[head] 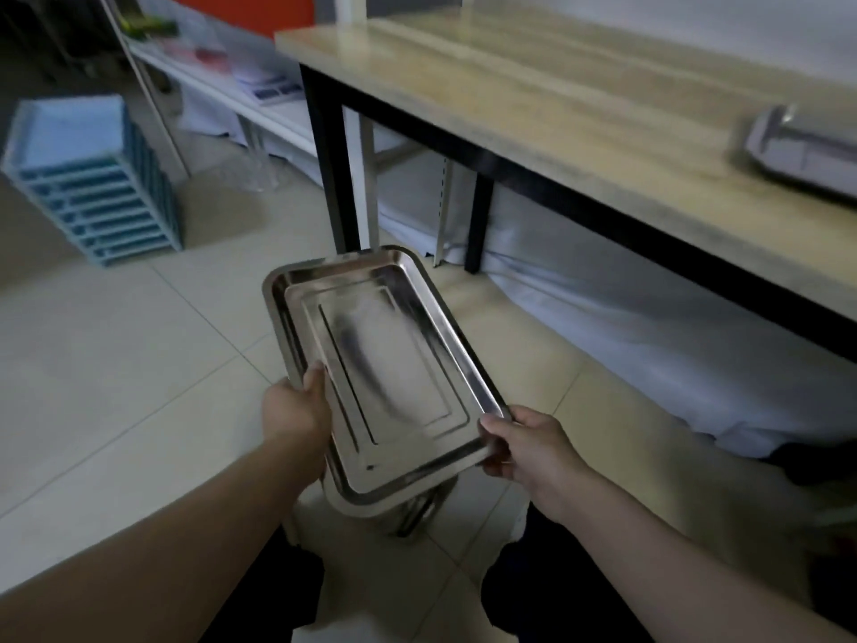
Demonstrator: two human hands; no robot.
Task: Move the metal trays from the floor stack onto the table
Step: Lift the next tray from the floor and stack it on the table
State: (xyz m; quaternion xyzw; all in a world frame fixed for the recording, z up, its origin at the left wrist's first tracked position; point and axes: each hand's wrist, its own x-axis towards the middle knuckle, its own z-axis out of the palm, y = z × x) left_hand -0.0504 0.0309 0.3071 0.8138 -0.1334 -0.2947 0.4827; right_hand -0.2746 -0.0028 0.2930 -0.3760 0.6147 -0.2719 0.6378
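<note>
Head view: shiny rectangular metal tray (pixel 389 364)

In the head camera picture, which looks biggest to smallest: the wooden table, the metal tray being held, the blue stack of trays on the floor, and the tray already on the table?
1. Wooden table
2. Held metal tray
3. Blue stack
4. Tray on the table, though the frame edge crops it and it sits farther away, so its rank is unsure.
</note>
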